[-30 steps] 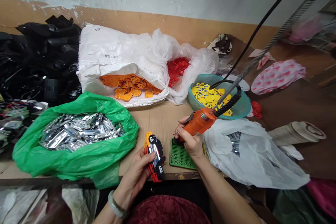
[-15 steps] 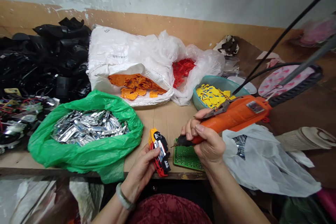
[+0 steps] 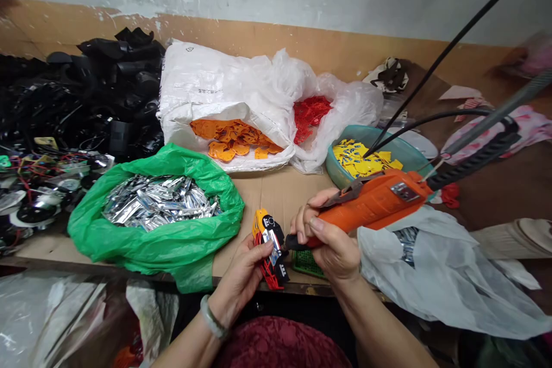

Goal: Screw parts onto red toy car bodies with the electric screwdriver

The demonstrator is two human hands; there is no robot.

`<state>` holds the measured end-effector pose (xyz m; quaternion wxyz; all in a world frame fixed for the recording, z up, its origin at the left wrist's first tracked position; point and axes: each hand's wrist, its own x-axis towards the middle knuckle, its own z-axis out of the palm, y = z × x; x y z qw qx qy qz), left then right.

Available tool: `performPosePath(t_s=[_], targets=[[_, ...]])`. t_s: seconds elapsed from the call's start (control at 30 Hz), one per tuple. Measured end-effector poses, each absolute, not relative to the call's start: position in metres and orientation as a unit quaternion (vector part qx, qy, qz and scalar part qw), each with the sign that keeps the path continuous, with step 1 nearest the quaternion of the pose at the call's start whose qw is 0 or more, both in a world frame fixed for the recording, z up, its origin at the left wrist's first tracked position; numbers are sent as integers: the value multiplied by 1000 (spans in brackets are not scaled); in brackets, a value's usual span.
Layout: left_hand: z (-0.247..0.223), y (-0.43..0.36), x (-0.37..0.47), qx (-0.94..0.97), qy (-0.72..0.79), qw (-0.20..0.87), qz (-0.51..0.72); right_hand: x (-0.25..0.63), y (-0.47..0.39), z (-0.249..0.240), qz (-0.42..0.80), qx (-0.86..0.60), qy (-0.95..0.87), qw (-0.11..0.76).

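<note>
My left hand point(image 3: 246, 267) is closed around a small plastic assembly point(image 3: 270, 247) in orange, black, red and silver, holding it upright over the table's front edge. My right hand point(image 3: 330, 238) grips an orange electric screwdriver point(image 3: 366, 204), its thumb along the body. The tool's dark nose points left and meets the right side of the assembly; the bit's exact contact spot is too small to make out. Beneath the tool, a green perforated tray point(image 3: 308, 263) is partly hidden by my right hand.
Left stands a green bag point(image 3: 157, 264) of silver pieces, near black parts point(image 3: 116, 98) and wired parts point(image 3: 47, 190). Behind are a white sack point(image 3: 207, 80) of orange pieces, a bag of red pieces point(image 3: 311, 115) and a teal basin point(image 3: 338, 169) of yellow pieces. A cable point(image 3: 448, 49) hangs right.
The screwdriver has moved left and its nose has come up against the assembly. The whole view has shifted slightly. Both hands keep their hold.
</note>
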<state>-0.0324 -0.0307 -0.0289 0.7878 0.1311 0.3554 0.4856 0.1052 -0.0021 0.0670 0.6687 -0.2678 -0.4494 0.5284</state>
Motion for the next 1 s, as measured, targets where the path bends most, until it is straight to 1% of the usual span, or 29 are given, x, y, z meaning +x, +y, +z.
performPosePath(t_s=[0.4, 0.7, 1.0], targets=[[-26, -32, -30, 138, 360, 784, 486, 107, -5, 58, 548, -267, -450, 653], [-25, -32, -30, 144, 381, 771, 490, 109, -8, 59, 536, -270, -481, 640], [-19, -32, -29, 166, 379, 764, 495, 110, -9, 59, 548, -249, -529, 598]])
